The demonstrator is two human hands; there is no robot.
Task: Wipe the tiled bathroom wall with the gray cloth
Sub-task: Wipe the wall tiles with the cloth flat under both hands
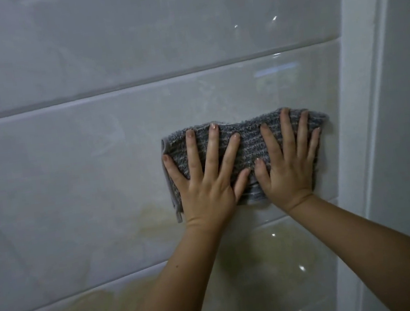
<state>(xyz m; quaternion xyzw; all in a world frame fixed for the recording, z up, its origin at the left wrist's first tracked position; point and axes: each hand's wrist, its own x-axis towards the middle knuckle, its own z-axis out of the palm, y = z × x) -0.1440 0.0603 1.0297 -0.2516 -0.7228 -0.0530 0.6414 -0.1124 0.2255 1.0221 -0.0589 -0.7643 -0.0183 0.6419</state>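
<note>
A folded gray ribbed cloth (248, 147) lies flat against the glossy tiled wall (74, 159), near the wall's right end. My left hand (206, 181) presses on the cloth's left half with fingers straight and spread. My right hand (289, 162) presses on its right half the same way, thumb next to my left thumb. Both palms cover the cloth's lower part. A strip of the cloth hangs down at its left edge.
A white door or window frame (344, 116) runs vertically just right of the cloth. Horizontal grout lines cross the wall above and below the hands. A yellowish reflection shows on the lower tiles (274, 271).
</note>
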